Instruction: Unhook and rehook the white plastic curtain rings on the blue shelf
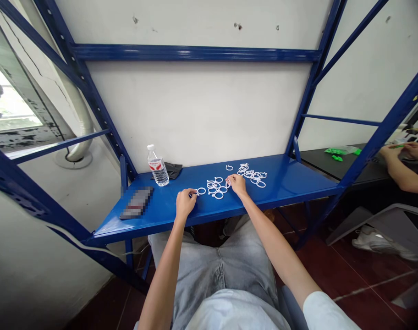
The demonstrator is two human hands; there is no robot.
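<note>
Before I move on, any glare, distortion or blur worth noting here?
Head view: daylight blows out part of the grey-framed window; head view: wide-angle distortion stretches the edges, and the blue metal uprights splay outward; head view: coarse pixelation covers most of the dark flat rectangular object; head view: the small white rings show clear outlines but little fine detail.

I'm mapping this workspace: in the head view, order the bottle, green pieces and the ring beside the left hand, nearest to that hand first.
From the left hand:
1. Ring: at its fingertips.
2. Bottle: beyond it, leftward.
3. Green pieces: far right, on the black table.
</note>
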